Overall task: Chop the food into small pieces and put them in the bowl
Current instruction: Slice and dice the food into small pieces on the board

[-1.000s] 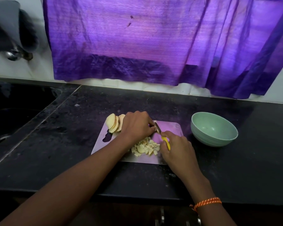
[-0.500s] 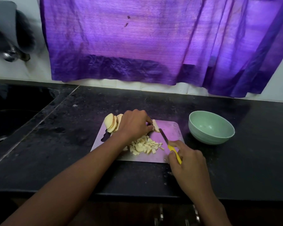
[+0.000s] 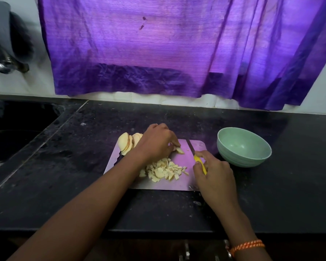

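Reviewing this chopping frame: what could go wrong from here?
1. The left hand pinches a slice close beside the knife held by the right hand; the next cut could nick a fingertip.
2. The pieces lie piled near the board front edge, so some may spill onto the counter.
3. The bowl looks empty; transfer across the gap could drop pieces.

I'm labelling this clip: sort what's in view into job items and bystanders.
Job: knife, right hand, left hand, slices, chopped pieces, cutting board, bowl.
Bystanders: curtain, sink, counter.
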### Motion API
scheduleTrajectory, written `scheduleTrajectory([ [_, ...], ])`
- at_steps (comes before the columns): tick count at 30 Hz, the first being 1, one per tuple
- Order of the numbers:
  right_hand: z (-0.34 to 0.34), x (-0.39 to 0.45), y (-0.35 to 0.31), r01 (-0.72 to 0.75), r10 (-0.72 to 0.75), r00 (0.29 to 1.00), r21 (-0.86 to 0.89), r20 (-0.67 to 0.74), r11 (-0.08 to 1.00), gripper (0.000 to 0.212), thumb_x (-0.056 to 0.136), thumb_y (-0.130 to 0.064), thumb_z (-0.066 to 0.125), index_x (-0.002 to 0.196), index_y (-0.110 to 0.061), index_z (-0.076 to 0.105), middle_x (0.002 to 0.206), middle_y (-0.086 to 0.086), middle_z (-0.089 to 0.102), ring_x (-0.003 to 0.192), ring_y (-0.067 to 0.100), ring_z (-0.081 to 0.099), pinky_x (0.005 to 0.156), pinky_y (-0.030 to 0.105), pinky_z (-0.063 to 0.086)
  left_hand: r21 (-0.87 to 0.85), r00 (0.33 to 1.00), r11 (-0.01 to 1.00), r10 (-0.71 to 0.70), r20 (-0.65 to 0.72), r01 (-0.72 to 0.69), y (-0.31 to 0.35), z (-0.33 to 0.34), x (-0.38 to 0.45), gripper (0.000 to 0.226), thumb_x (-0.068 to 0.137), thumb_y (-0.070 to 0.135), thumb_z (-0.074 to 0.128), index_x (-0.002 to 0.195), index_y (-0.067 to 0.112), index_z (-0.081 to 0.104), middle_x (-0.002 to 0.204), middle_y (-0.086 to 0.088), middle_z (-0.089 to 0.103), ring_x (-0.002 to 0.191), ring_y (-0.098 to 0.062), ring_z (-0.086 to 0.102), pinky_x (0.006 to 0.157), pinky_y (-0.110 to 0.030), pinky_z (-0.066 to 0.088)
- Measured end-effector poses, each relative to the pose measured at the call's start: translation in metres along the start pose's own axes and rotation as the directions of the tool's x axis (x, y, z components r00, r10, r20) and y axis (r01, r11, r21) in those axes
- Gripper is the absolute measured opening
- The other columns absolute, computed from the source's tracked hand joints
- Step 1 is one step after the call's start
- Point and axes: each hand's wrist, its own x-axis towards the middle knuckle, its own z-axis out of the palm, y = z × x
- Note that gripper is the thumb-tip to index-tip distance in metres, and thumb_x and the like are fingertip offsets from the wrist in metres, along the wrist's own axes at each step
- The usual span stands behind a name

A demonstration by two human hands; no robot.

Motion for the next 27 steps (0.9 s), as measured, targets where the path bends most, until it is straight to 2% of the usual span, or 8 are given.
scheduleTrajectory([
  [3, -0.001, -0.001, 0.001, -0.002, 0.002, 1.000, -0.032, -0.009, 0.999, 0.051, 0.089, -0.048, 0.037, 0.134, -0.033, 0.057, 0.082, 0.008, 0.064, 0.076, 0.031, 0.059, 0.069, 0.041, 0.053, 0.004, 0.999, 1.000, -0.025, -0.024, 0.025, 0.002, -0.001, -0.002, 0.019, 0.094, 0.037, 0.076, 0.112, 0.036, 0.084, 0.112, 0.020, 0.076, 0.107, -0.009, 0.050, 0.099, -0.034, 0.036],
  [6, -0.003, -0.003, 0.000, 0.012, -0.013, 1.000, -0.127, -0.002, 0.992, 0.040, 0.095, -0.039, 0.046, 0.134, -0.033, 0.056, 0.087, 0.008, 0.065, 0.080, 0.032, 0.059, 0.065, 0.038, 0.047, 0.037, 0.993, 0.996, -0.083, -0.082, 0.086, 0.005, 0.001, -0.004, 0.019, 0.091, 0.048, 0.080, 0.108, 0.040, 0.084, 0.105, 0.021, 0.076, 0.096, -0.004, 0.042, 0.095, -0.032, 0.039],
  [10, -0.006, -0.005, -0.001, 0.015, -0.014, 1.000, -0.163, 0.007, 0.987, 0.039, 0.098, -0.038, 0.046, 0.136, -0.033, 0.054, 0.084, 0.004, 0.063, 0.074, 0.027, 0.055, 0.064, 0.037, 0.044, 0.062, 0.976, 0.984, -0.154, -0.154, 0.165, 0.013, 0.007, -0.005, 0.017, 0.091, 0.048, 0.080, 0.102, 0.036, 0.085, 0.096, 0.015, 0.077, 0.096, -0.006, 0.049, 0.087, -0.031, 0.038],
  [13, -0.007, -0.005, -0.003, 0.038, -0.034, 0.999, -0.170, 0.023, 0.985, 0.041, 0.099, -0.037, 0.047, 0.140, -0.035, 0.052, 0.084, 0.005, 0.062, 0.072, 0.026, 0.047, 0.063, 0.036, 0.037, 0.060, 0.965, 0.977, -0.191, -0.178, 0.204, 0.016, 0.012, -0.005, 0.016, 0.092, 0.048, 0.079, 0.096, 0.034, 0.085, 0.090, 0.015, 0.076, 0.092, -0.006, 0.048, 0.084, -0.030, 0.036],
  [17, -0.008, -0.008, -0.010, 0.105, -0.095, 0.993, -0.179, 0.063, 0.978, 0.042, 0.102, -0.039, 0.045, 0.144, -0.036, 0.048, 0.084, 0.002, 0.059, 0.073, 0.025, 0.053, 0.062, 0.037, 0.042, 0.007, 0.963, 0.975, -0.218, -0.155, 0.222, 0.011, 0.011, -0.004, 0.015, 0.091, 0.049, 0.080, 0.100, 0.037, 0.085, 0.093, 0.017, 0.076, 0.092, -0.005, 0.045, 0.088, -0.031, 0.039],
  [21, -0.007, -0.007, -0.010, 0.131, -0.116, 0.989, -0.192, 0.087, 0.973, 0.043, 0.103, -0.041, 0.044, 0.147, -0.037, 0.047, 0.091, 0.004, 0.066, 0.080, 0.027, 0.062, 0.062, 0.035, 0.039, -0.019, 0.959, 0.968, -0.249, -0.135, 0.249, 0.009, 0.010, -0.004, 0.016, 0.091, 0.048, 0.080, 0.102, 0.037, 0.084, 0.096, 0.017, 0.077, 0.099, -0.008, 0.057, 0.097, -0.039, 0.048],
  [27, -0.007, -0.005, -0.015, 0.145, -0.120, 0.986, -0.236, 0.119, 0.961, 0.043, 0.105, -0.041, 0.040, 0.148, -0.038, 0.046, 0.095, 0.004, 0.067, 0.084, 0.027, 0.063, 0.064, 0.035, 0.037, -0.046, 0.955, 0.964, -0.266, -0.133, 0.262, 0.010, 0.012, -0.002, 0.017, 0.089, 0.050, 0.082, 0.096, 0.035, 0.085, 0.095, 0.017, 0.077, 0.099, -0.008, 0.058, 0.093, -0.038, 0.049],
])
